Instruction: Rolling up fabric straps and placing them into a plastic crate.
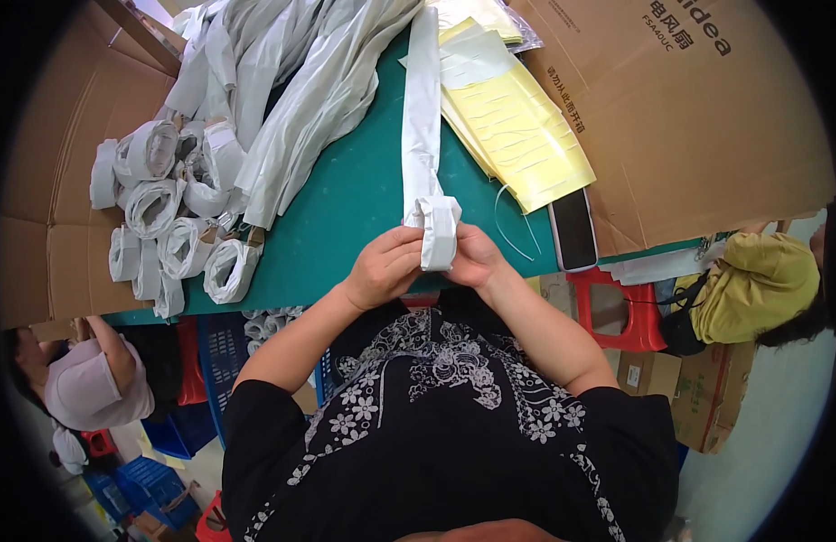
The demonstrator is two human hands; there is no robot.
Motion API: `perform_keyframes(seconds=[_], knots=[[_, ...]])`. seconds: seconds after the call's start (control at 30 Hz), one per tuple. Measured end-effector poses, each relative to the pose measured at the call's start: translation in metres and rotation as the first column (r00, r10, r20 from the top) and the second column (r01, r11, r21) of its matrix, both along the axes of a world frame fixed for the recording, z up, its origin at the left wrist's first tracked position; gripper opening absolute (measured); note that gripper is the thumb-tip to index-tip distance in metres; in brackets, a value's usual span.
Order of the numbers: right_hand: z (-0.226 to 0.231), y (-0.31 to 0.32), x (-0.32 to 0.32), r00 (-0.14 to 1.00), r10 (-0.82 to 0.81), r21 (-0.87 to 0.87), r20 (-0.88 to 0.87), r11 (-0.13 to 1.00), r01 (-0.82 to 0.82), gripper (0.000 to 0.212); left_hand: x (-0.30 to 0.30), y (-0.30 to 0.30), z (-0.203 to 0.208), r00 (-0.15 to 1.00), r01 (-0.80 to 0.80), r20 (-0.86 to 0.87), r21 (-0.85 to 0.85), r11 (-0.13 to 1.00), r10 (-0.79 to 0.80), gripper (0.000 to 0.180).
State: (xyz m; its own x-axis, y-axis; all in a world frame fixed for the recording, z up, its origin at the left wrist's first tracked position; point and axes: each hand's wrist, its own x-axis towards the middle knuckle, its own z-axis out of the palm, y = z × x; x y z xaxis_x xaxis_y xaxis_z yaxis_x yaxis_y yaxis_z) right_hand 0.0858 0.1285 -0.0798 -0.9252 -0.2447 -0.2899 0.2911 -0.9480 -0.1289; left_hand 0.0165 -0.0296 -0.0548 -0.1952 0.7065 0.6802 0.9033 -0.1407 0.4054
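**Green tabletop (337, 194), cardboard on both flanks, and both hands on one white roll (441, 237)**

Brown cardboard walls off the work surface, one panel (65, 163) at the left of the frame and a big printed carton (671, 144) at the upper right, likely penning things in. Centre frame, just over the near table edge, sits the white roll, and it has two hands on it! Left hand (386, 264): thumb and fingers closed in on the roll's left side. Right hand (477, 256): cupped against the other side, some fingers hidden behind. That two-sided grip presumably stops the coil from springing loose. From it a flat white tail (422, 117) runs straight up to the top of the frame, laid out long, perhaps to avoid twists.

Over to the upper left, long crinkled strips (300, 135) drape in a loose bundle; below them, finished-looking rolls (156, 189) crowd together, several with their round openings showing, seemingly bunched there to leave the middle free for the hands. Slit yellow sheets (526, 135) lie fanned at upper right, with a dark-screened smartphone (576, 233) just below, by the table edge.
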Motion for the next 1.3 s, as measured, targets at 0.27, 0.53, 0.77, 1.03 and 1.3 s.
perform_keyframes(seconds=[0.27, 0.53, 0.77, 1.03, 1.3], knots=[[0.003, 0.022, -0.021, 0.97, 0.101, 0.651, -0.222, 0.756, 0.07, 0.043, 0.017, -0.015, 0.015, 0.801, -0.13, 0.537, -0.277, 0.952, 0.265, 0.017], [0.016, 0.007, -0.018, 0.991, 0.102, 0.931, -0.086, 0.362, 0.044, 0.015, -0.028, 0.005, 0.031, -0.077, 0.041, 0.982, -0.172, 0.984, 0.175, 0.014], [0.02, -0.007, -0.016, 0.985, -0.063, 0.716, 0.161, 0.694, -0.073, 0.026, -0.01, 0.0, 0.0, 0.943, -0.215, 0.244, -0.066, 0.974, 0.225, 0.051], [0.015, 0.016, -0.036, 0.972, 0.111, 0.367, -0.207, 0.93, -0.028, 0.041, -0.001, -0.006, 0.013, 0.91, -0.061, 0.407, -0.06, 0.996, 0.08, 0.026], [0.019, 0.018, -0.041, 0.922, 0.235, 0.796, -0.306, 0.594, 0.113, 0.052, -0.004, 0.001, 0.019, 0.164, -0.039, 0.96, -0.223, 0.974, 0.227, 0.023]])
